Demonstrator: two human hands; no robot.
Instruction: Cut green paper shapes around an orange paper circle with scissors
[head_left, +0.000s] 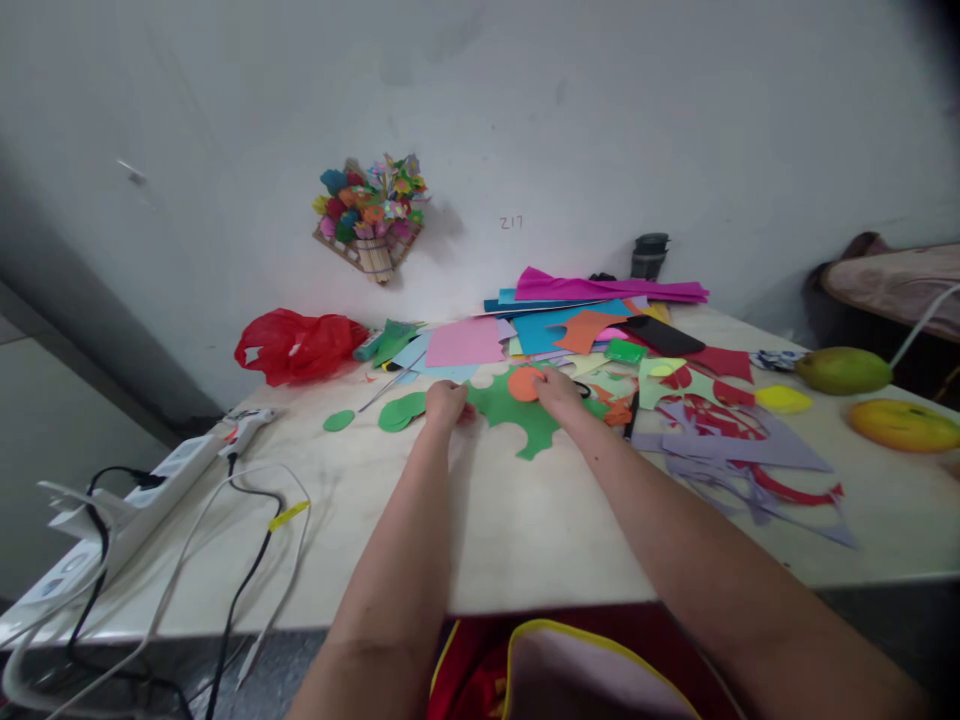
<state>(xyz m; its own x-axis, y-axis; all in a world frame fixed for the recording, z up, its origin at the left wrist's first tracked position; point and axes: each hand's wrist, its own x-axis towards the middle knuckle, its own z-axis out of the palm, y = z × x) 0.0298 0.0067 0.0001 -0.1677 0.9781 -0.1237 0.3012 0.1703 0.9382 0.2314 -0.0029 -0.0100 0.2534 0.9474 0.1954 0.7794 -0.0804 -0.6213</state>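
Cut pieces are present on the worktop (540, 530); a single green round (339, 420) lies flat left of centre, and overlapping green rounds (397, 412) sit just beside the left hand (446, 402). The green sheet (536, 430) lies between and under the hands, around mid-depth, well back from the near edge. Its margin shows several curved bites, consistent with rounds having been removed. An orange disc (523, 384), judged fully cut, is over that sheet; the right hand (559, 395) has its grip closed on the disc's right side.

The left hand is at the sheet's left end. Its grip cannot be determined, as the fingertips are obscured.

Toward the right edge, purple offcuts (780, 445) and red offcuts (795, 490) lie loose and unsorted. Near the far edge, a pink sheet (463, 343) presents largely straight sides. Assessment: cutting is partly complete; usable green material remains, and the visible rounds are loose, not joined. A final count cannot be established.
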